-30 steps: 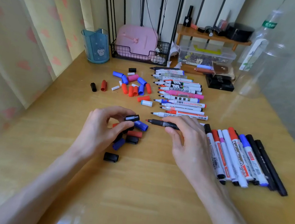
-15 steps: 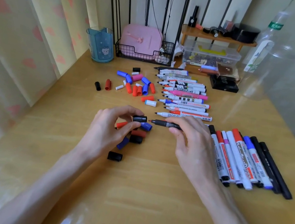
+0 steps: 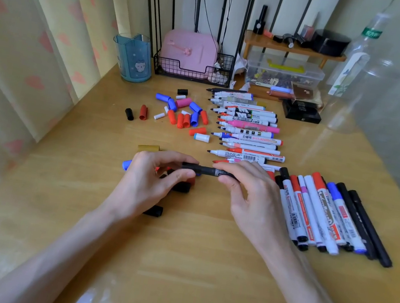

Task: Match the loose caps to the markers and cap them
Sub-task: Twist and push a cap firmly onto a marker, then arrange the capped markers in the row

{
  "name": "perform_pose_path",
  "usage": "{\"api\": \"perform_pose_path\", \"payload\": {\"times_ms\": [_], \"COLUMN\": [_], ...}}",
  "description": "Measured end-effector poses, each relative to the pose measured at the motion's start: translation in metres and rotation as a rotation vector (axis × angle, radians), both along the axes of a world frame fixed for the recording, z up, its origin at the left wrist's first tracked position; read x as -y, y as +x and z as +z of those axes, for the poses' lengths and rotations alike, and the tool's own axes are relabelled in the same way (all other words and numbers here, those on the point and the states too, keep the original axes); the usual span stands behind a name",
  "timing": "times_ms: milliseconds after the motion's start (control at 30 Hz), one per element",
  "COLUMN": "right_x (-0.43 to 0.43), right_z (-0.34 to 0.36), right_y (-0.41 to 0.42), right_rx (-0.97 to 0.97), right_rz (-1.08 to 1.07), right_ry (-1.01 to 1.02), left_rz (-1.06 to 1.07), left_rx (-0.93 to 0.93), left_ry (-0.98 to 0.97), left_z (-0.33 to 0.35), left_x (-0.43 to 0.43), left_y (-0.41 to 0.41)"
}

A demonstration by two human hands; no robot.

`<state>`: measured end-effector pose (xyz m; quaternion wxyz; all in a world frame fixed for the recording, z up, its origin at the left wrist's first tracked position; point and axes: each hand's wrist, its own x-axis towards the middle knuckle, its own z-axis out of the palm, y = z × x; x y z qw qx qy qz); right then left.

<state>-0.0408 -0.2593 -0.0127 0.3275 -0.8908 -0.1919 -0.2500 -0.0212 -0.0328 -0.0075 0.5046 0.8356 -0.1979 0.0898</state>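
Head-worn camera looks forward and down, close over the table (image 3: 199, 271).

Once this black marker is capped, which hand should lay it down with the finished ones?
Probably the right hand: it grips the black marker by its barrel, and the row of capped markers lies right beside it. The left hand pinches the cap end, on the far side.

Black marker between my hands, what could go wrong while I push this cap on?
The black cap may sit crooked or half seated on the black marker; the left hand partly hides the joint. That hand also sits over loose caps, so a slip could scatter them. The right hand lies close to the capped markers and might roll them.
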Motion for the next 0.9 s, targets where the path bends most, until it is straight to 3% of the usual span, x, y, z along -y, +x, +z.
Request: {"api": "perform_pose_path", "payload": {"times_ms": [400,467,567,633,900], "right_x": [-0.005,-0.005,0.001,0.005,0.001], "right_z": [0.007,0.009,0.014,0.016,0.007], "right_y": [0.0,0.0,0.001,0.002,0.003], "right_rx": [-0.011,-0.024,-0.048,-0.061,-0.03], "right_rz": [-0.119,-0.141,-0.247,-0.308,-0.288], "right_ry": [-0.01,-0.018,0.008,0.007,-0.009], "left_rz": [0.009,0.032,0.227,0.267,0.065], "left_rx": [-0.053,0.012,0.159,0.085,-0.061], "left_ry": [0.062,0.104,0.166,0.21,0.364], "left_z": [0.002,0.004,0.004,0.004,-0.005], "left_x": [0.002,0.0,-0.024,-0.044,-0.037], "left_y": [0.031,0.036,0.056,0.07,0.094]}}
